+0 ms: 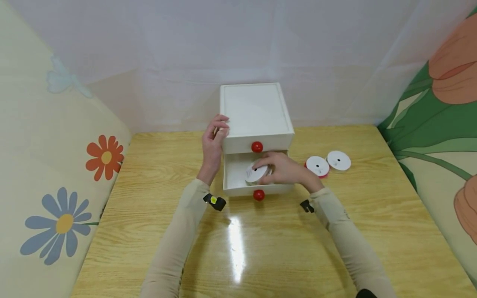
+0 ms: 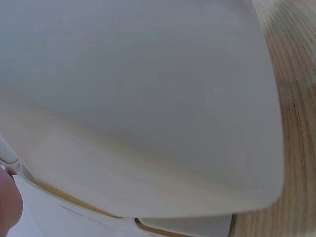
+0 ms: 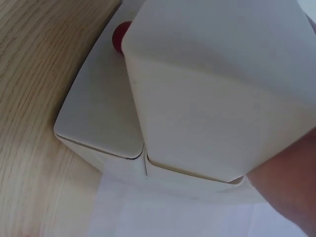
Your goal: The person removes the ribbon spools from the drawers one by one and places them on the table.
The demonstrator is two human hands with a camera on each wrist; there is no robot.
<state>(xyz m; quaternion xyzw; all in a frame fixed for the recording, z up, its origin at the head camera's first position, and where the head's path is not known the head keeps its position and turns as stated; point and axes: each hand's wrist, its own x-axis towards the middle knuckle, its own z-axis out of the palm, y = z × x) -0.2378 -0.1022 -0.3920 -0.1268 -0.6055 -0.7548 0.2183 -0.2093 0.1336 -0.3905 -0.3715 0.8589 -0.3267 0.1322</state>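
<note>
A spool [image 1: 254,175] is showing inside the open drawer [image 1: 234,171], the right hand [image 1: 285,169] pinching it, seemingly placing it, fingertips partly hidden; next is calling for soft release. The left hand [image 1: 213,142] is gripping the cabinet [image 1: 257,109] at left; two discs [image 1: 314,169] [image 1: 342,163] are lying right.

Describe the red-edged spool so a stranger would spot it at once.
Find the white chest of drawers on the wooden table. To its right in the head view, the red-edged spool lies beside a white spool. Of the two, it is nearer the chest and alone shows red.
</note>
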